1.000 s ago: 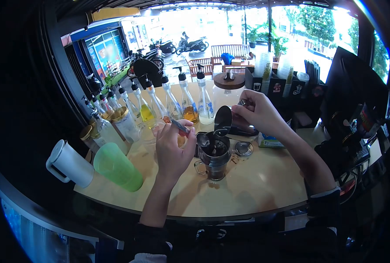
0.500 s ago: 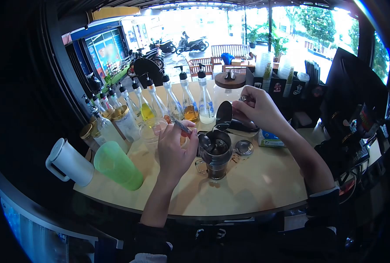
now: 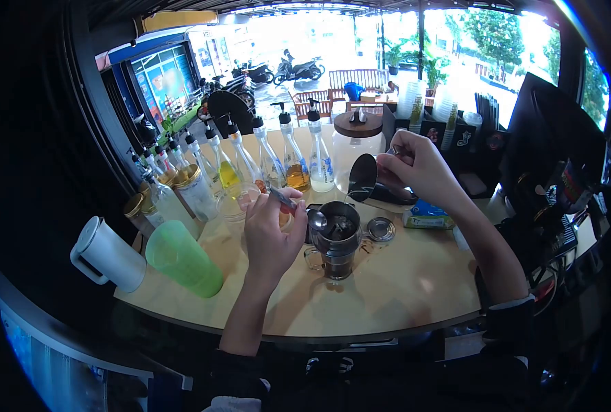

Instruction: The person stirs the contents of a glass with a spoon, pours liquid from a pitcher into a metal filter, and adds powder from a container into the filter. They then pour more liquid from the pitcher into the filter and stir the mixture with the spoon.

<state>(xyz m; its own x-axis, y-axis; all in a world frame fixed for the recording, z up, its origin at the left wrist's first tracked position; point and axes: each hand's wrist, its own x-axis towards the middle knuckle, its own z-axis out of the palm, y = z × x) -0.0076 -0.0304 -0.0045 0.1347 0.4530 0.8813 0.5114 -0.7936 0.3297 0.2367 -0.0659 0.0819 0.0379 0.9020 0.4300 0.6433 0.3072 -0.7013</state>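
Observation:
My left hand (image 3: pixel 275 230) is closed around the handle of a metal spoon (image 3: pixel 317 220), its bowl just left of the filter's rim. My right hand (image 3: pixel 415 165) grips a dark, shiny pitcher (image 3: pixel 363 180) by its upper side. The pitcher is tilted, and a thin stream seems to fall from its lip. Below it, a metal drip coffee filter (image 3: pixel 339 232) with dark contents sits on a glass mug (image 3: pixel 337 266), which holds dark liquid. A round metal lid (image 3: pixel 381 229) lies right of the filter.
Pump bottles of syrup (image 3: pixel 296 158) line the back left. A green plastic jug (image 3: pixel 184 259) and a white thermal jug (image 3: pixel 109 254) stand at the left. Beyond the pitcher are a wood-lidded jar (image 3: pixel 358 127) and plastic cups (image 3: pixel 409 99). A blue packet (image 3: pixel 427 214) lies at right.
The pitcher and my right hand have shifted slightly right, away from the filter. The spoon's bowl has moved left, from over the filter to its rim.

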